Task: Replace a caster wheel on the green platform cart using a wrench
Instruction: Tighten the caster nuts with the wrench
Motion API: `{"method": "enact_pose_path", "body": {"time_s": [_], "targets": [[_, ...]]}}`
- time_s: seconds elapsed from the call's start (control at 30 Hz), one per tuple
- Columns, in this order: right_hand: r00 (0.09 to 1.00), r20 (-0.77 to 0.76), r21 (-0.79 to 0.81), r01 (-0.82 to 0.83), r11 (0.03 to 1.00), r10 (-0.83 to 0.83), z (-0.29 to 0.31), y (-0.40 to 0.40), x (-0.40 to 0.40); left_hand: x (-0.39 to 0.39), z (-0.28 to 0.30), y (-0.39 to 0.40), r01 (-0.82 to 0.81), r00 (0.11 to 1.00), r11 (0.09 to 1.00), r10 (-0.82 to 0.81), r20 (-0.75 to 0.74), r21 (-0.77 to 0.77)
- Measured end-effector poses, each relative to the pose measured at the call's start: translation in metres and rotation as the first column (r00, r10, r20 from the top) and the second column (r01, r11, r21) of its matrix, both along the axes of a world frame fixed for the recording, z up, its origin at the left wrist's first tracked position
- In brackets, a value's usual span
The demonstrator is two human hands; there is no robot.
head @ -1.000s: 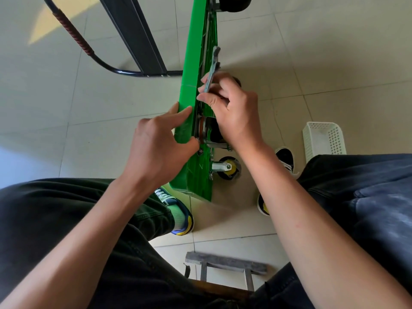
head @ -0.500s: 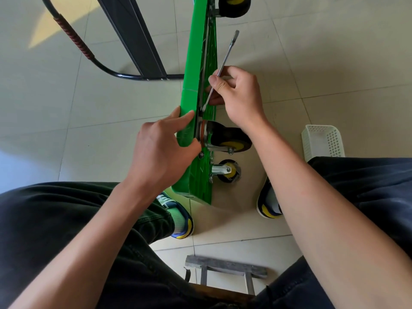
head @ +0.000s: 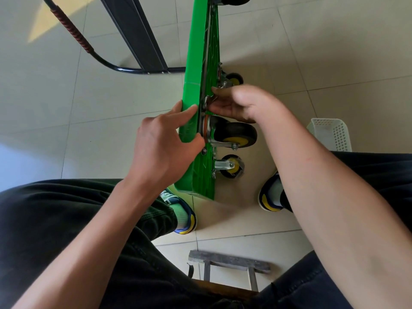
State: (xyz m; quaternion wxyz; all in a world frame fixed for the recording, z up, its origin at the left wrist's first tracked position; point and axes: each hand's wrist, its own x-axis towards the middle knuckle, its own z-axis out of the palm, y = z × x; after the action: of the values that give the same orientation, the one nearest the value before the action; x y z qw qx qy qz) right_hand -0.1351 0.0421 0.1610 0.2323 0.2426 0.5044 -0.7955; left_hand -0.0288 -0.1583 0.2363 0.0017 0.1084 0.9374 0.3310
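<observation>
Head camera looks down on the green platform cart (head: 191, 85), which stands on its edge on the tiled floor between the person's knees, with the underside turned to the person's right. The big caster wheel (head: 236, 134), black with a yellow hub, sits on that underside and is my landmark.

The left hand (head: 165, 139) is on the other side of the deck from the caster wheel. Its fingers curl over the top edge of the cart and the thumb presses near the round mounting plate, so it grasps the cart to keep it steady. The right hand (head: 236, 103) is just above the caster wheel, its fingers closed around the wrench (head: 206, 101). Only a small metal piece of this tool shows at the fingertips, close against the deck. I cannot tell if it sits on a bolt.

I judge the step is working the bolts of the caster wheel's plate. Next, the wrench must seat fully on a bolt head and turn while the left hand holds firm.

A white basket (head: 332, 132) stands well to the right of the caster wheel.
</observation>
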Motion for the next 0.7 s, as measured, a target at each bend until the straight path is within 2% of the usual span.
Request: {"method": "enact_pose_path", "body": {"time_s": [0.1,0.2,0.33,0.43,0.5,0.7], "targets": [[0.998,-0.015,-0.028,0.059,0.998,-0.059,-0.004,0.001,-0.002,0.0,0.0,0.0,0.0,1.0,1.0,0.0,-0.003,0.005],[0.973,-0.089,-0.02,0.213,0.977,-0.214,-0.006,0.004,0.0,-0.001,-0.002,0.0,0.004,1.0,1.0,-0.004,-0.01,0.012],[0.88,-0.34,0.101,0.385,0.917,-0.332,-0.007,0.006,0.02,0.0,-0.003,0.002,0.021,1.0,1.0,-0.02,-0.016,0.021],[0.741,-0.607,0.164,0.471,0.867,-0.288,-0.006,0.005,0.043,0.001,-0.003,0.004,0.036,0.998,0.999,-0.036,-0.041,-0.002],[0.649,-0.721,0.178,0.512,0.84,-0.242,0.0,0.002,0.057,0.001,-0.002,0.005,0.029,0.998,0.999,-0.03,-0.047,-0.014],[0.522,-0.846,0.255,0.575,0.778,-0.109,0.011,-0.013,0.084,0.002,-0.001,0.007,0.028,0.998,1.0,-0.028,-0.064,-0.005]]}}
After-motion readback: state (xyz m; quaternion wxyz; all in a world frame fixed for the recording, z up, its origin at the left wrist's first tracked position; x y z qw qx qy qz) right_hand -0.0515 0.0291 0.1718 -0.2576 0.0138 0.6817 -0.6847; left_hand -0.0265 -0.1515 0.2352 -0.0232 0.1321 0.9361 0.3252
